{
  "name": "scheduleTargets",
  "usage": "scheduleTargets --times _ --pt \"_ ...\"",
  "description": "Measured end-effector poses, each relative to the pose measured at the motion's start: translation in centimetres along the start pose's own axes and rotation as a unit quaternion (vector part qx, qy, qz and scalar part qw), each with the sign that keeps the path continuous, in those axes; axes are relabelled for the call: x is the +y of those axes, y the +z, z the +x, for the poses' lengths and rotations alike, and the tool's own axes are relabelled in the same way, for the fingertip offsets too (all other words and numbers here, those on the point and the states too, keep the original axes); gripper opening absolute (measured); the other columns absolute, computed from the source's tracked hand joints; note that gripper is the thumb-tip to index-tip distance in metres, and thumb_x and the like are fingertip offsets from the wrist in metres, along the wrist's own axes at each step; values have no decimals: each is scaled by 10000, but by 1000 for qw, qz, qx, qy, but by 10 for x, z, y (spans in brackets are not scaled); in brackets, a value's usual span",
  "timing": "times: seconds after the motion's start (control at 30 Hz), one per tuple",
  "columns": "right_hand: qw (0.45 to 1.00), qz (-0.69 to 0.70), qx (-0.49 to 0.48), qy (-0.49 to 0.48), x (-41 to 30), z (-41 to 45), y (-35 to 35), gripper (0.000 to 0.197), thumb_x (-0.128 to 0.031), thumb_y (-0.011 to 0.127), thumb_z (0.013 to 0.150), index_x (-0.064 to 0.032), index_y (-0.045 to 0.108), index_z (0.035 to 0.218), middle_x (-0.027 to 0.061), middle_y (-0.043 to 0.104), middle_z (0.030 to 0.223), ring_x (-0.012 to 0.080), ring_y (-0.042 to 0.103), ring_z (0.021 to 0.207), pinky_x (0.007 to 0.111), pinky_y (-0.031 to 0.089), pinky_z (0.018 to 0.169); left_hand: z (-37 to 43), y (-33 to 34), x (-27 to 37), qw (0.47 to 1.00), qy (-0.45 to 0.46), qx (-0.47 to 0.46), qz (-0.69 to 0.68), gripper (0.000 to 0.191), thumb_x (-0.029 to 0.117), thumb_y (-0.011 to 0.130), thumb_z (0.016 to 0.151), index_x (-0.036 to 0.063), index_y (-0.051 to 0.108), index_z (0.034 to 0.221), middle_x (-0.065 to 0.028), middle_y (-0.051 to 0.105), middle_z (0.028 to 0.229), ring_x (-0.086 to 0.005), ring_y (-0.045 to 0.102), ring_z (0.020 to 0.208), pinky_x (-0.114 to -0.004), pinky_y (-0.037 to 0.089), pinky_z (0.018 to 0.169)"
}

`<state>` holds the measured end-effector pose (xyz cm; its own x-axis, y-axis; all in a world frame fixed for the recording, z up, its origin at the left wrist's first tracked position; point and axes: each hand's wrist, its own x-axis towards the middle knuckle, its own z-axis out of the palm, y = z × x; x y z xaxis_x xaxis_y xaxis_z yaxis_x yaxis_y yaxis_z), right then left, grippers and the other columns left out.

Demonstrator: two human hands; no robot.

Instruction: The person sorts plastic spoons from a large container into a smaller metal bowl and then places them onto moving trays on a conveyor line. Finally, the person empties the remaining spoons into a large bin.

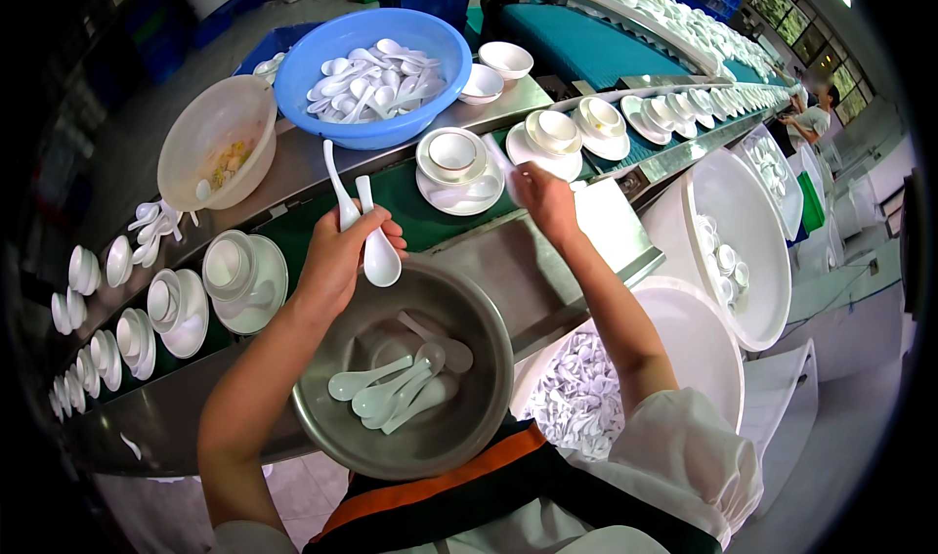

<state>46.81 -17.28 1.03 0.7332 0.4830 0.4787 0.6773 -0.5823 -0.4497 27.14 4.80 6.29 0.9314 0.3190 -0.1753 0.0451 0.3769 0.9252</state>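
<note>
My left hand grips white soup spoons above the rim of a steel bowl. Several more white spoons lie inside that bowl. My right hand is closed around a white spoon, blurred, beside a stacked setting of plate, bowl and cup on the green conveyor belt. A spoon rests on that setting's plate. To its right stands another setting, partly behind the held spoon and my hand.
Behind the belt stand a blue basin of spoons and a whitish basin with food scraps. More settings line the belt on both sides. At the right are white tubs holding spoons and cups. A person is far right.
</note>
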Motion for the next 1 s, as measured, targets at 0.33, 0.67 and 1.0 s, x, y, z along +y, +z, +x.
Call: scheduleTargets --times 0.33,0.67,1.0 --pt "992 15 -75 98 5 5 -18 406 -233 603 850 76 546 1109 181 653 814 187 651 698 286 514 620 15 37 2 999 16 -43 5 165 170 529 876 7 550 890 -83 598 805 -120 548 680 -269 477 654" --pt "889 394 -157 172 -35 0 -34 232 -119 573 850 -34 557 1065 43 594 697 78 561 593 228 478 475 41 65 -14 989 124 48 -60 267 106 552 869 -27 512 1096 -103 581 961 -148 557 896 -295 458 783" --pt "983 -31 -32 178 117 26 -7 151 -84 593 758 30 625 852 128 617 599 201 641 561 298 501 490 3 67 1 988 -7 -71 138 252 282 641 832 72 537 923 71 410 634 -13 332 491 -181 251 421"
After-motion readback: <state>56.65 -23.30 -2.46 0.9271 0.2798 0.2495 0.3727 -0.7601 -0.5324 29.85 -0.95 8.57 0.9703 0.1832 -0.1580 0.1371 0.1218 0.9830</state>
